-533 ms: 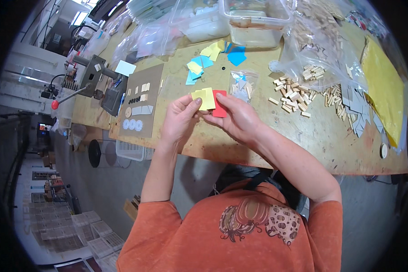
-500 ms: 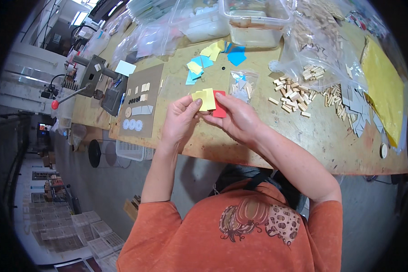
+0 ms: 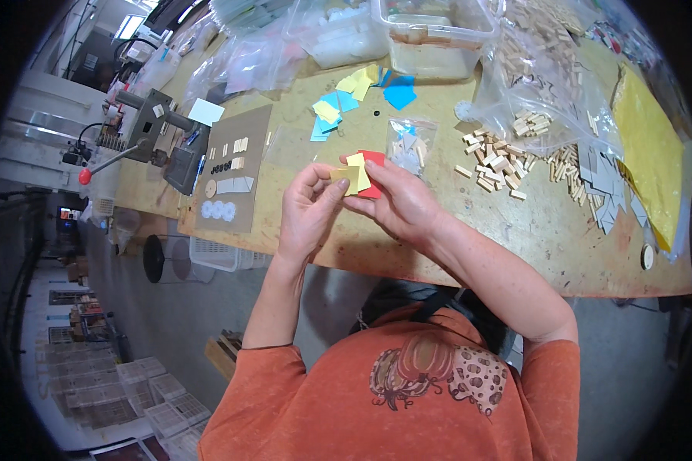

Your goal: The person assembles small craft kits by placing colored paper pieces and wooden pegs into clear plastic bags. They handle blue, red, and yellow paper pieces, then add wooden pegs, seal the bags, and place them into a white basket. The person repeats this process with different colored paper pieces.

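Note:
Above the table's near edge, my left hand pinches a small yellow card between thumb and fingers. My right hand grips red cards with a yellow card lying over them, its thumb pressed on top. The two yellow cards meet edge to edge between my hands. How many cards are stacked cannot be made out. Just beyond lies a clear plastic bag of small parts. Farther off are loose blue cards and yellow cards.
Wooden sticks and grey pieces lie to the right, by a yellow bag. Sorted parts sit on a brown board at left, near a red-knobbed lever press. Clear bins stand behind.
The yellow cards have shifted apart, with one drawn leftward in my left hand, and more red now shows in my right. The whole view has shifted slightly.

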### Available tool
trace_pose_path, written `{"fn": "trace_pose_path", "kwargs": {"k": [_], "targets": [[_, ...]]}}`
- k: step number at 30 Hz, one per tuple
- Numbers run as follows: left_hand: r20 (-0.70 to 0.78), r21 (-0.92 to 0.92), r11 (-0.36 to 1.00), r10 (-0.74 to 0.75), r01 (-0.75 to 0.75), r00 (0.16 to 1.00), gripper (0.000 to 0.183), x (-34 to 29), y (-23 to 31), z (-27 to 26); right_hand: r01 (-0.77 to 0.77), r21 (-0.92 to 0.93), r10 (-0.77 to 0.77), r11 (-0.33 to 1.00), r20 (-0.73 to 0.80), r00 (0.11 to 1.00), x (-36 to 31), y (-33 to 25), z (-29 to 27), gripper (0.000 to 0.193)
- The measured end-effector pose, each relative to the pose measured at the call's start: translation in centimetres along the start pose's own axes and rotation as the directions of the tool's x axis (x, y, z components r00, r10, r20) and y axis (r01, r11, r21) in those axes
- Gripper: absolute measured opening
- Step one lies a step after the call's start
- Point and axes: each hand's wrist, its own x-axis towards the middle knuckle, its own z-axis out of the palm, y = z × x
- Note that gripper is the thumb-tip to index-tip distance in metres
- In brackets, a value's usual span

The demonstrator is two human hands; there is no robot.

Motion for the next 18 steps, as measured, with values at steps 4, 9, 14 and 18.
{"fn": "trace_pose_path", "kwargs": {"k": [4,9,14,18], "targets": [[-0.062,0.054,0.998,-0.004,0.007,0.998,0.014,0.4,-0.7,0.6,-0.014,0.030,0.013,0.999,0.042,0.999,-0.1,0.1,0.2,0.036],[-0.144,0.081,0.997,0.023,-0.011,0.989,0.014,0.7,-1.3,1.7,-0.034,-0.020,0.036,0.999,0.085,0.996,-0.1,-0.2,0.7,0.037],[-0.114,0.088,0.994,0.068,-0.058,0.991,0.009,0.8,-3.3,0.6,-0.037,-0.114,0.054,0.993,0.146,0.988,-0.1,0.2,0.1,0.036],[-0.155,0.019,0.999,0.037,-0.035,0.987,0.008,0.1,-3.4,0.2,0.040,-0.362,-0.006,0.931,0.094,0.996,-0.5,-0.2,0.8,0.034]]}}
